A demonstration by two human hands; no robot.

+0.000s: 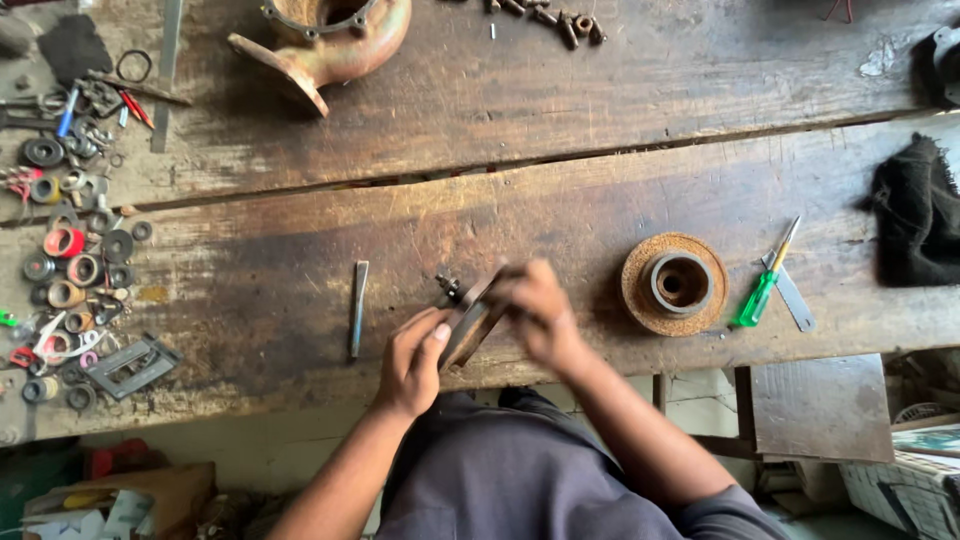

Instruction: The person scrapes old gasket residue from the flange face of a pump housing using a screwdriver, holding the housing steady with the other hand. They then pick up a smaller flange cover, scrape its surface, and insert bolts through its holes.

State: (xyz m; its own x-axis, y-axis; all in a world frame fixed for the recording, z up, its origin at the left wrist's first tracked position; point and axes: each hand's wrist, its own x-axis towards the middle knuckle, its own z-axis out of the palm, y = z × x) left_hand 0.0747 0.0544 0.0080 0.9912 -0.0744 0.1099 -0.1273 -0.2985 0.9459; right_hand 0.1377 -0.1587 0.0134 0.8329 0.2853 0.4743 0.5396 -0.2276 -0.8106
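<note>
My left hand [412,358] and my right hand [538,312] both grip a flat, rusty metal plate [470,322] held on edge at the near side of the worn wooden workbench [560,190]. A dark bolt [447,287] sticks out of the plate's far end. The right hand is blurred. A round rusty disc with a raised hub [675,284] lies just right of my right hand. A thin metal bar [358,308] lies left of my left hand.
A green-handled screwdriver [763,288] and a flat blade [790,295] lie right of the disc. A black cloth [915,215] is at the far right. Several washers, rings and seals [75,260] crowd the left end. A rusty pump housing [325,40] and bolts [560,18] sit at the back.
</note>
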